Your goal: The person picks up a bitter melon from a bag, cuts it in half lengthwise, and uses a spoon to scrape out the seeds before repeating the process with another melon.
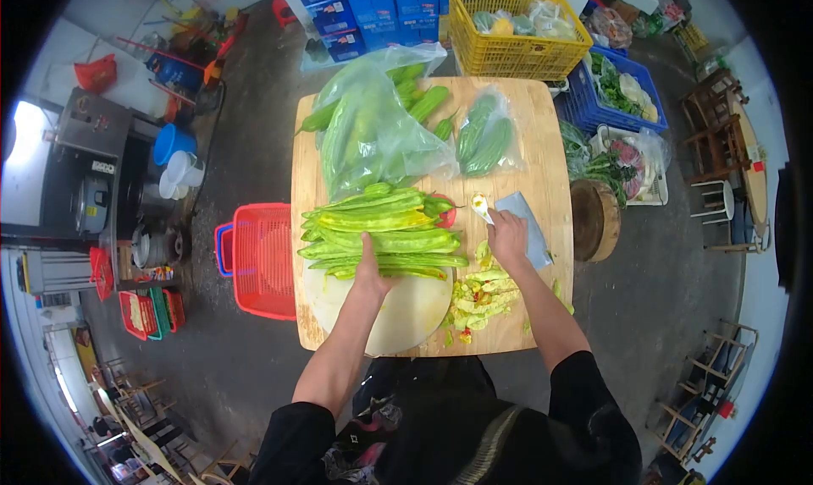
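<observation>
A pile of long green bitter melons [381, 223], some with opened, yellowish insides showing, lies across a round pale cutting board [389, 316]. My left hand [371, 273] grips the near side of the pile, thumb over the top and the other fingers mostly hidden. In my right hand [508, 241] is a spoon [480, 204], its bowl pointing away from me with yellowish bits in it. Under and beside that hand lies a grey, flat, blade-like piece [527, 223]. Scooped-out yellow-green pith [483, 299] with red seeds is scattered right of the board.
A clear plastic bag [373, 129] of bitter melons covers the table's far left, beside a smaller bagged bunch [485, 138]. Left of the wooden table [542, 146] are red baskets [264, 265]. Yellow [517, 53] and blue crates [584, 104] and a wooden stump [593, 221] stand beyond and right.
</observation>
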### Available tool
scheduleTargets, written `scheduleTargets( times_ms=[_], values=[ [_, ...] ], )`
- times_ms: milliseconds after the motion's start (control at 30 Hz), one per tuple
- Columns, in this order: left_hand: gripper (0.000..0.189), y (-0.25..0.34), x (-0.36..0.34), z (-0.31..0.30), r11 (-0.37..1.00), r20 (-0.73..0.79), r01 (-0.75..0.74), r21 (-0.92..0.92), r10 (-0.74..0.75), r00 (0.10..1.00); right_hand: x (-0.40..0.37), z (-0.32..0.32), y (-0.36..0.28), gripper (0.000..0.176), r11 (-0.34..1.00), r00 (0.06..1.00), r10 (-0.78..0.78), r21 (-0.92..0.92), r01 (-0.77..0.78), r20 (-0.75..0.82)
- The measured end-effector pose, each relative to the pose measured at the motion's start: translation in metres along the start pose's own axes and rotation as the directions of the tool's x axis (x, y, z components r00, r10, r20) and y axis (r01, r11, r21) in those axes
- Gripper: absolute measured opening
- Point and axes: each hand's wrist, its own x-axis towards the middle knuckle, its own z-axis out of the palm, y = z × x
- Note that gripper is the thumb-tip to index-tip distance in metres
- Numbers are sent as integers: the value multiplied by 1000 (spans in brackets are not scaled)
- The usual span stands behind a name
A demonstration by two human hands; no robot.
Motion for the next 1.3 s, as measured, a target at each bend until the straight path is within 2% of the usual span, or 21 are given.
scheduleTargets(
  times_ms=[67,167,267,367,467,567,600,667,767,800,900,967,1033,1100,1200,1300],
  values=[
    [87,7,18,-5,999,-1,34,11,-34,999,5,1,1,42,1000,1000,25,-3,-25,17],
    [87,7,7,3,996,124,34,-86,-23,992,6,2,1,44,997,997,67,20,-68,49],
    [86,10,23,-6,999,99,23,-31,-19,995,5,2,-3,42,998,999,40,45,-39,-12],
    [89,6,22,0,998,-13,-21,-51,21,1000,10,-1,1,39,996,998,33,88,-28,-53],
    [86,-6,-3,6,979,-281,-30,204,88,956,20,1,6,40,975,992,122,184,-123,16],
    [77,-41,22,-63,881,-256,-132,455,271,928,33,-7,5,40,976,996,91,199,-84,-24],
    [74,-58,14,-75,726,-263,-200,658,471,842,38,-12,3,39,973,995,97,214,-88,-30],
    [66,-94,2,-91,281,-117,-189,941,795,595,50,-17,-4,38,964,993,109,249,-95,-43],
    [54,-115,14,-104,42,23,-205,978,952,305,73,-13,-6,36,976,988,40,216,-7,-149],
    [55,-116,23,-93,118,-79,-128,985,957,280,85,-13,-5,36,972,985,15,235,25,-170],
    [60,-119,36,-75,31,-26,-28,999,989,147,140,-10,-15,34,953,979,-41,285,99,-200],
    [61,-119,34,-71,27,-31,21,999,984,173,178,-7,-21,35,951,986,-40,295,87,-163],
    [62,-113,35,-66,23,-32,52,998,982,184,226,-6,-36,36,975,976,-29,209,74,-214],
    [61,-115,33,-66,22,-34,63,998,979,201,271,3,-46,39,956,972,-40,275,105,-232],
    [62,-117,37,-69,8,-24,81,997,980,196,333,47,-48,44,962,991,5,271,31,-133],
    [62,-116,37,-67,5,-25,94,996,977,210,356,86,-44,47,952,993,101,285,-114,59]
  ],
)
